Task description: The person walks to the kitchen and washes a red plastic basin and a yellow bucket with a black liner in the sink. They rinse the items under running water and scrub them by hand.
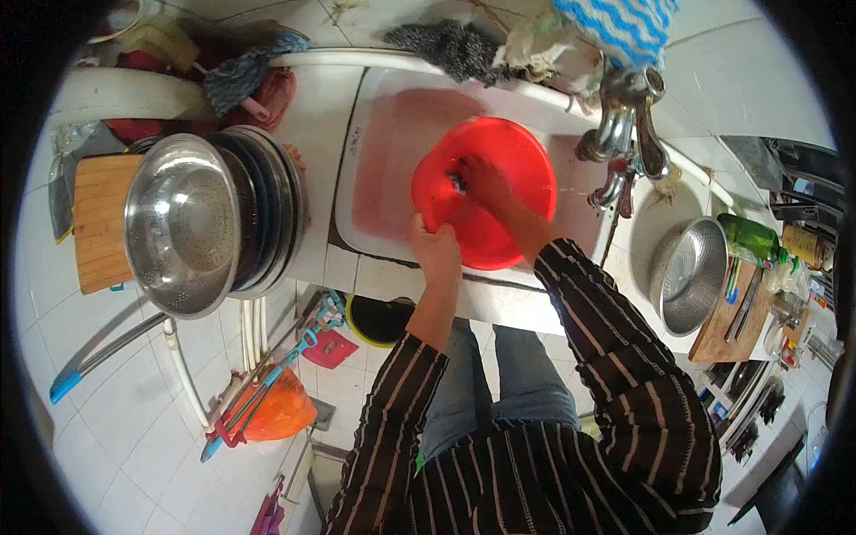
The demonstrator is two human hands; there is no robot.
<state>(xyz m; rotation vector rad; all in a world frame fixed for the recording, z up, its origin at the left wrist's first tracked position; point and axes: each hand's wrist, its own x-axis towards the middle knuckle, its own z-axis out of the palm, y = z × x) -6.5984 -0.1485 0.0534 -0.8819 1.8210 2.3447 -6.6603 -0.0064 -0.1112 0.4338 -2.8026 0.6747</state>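
Note:
A red plastic basin is held tilted over the white sink. My left hand grips its near left rim, with the thumb over the edge. My right hand reaches inside the basin, its fingers pressed against the wall. A small dark and whitish item, perhaps a scouring pad, shows at those fingertips; what it is cannot be told. The chrome faucet stands to the right of the basin, with a blue and white striped cloth hanging above it.
At the left, a steel colander leans on stacked pans beside a wooden cutting board. A hammered steel bowl stands at the right, near a board with utensils and a green bottle. A white pipe runs behind the sink.

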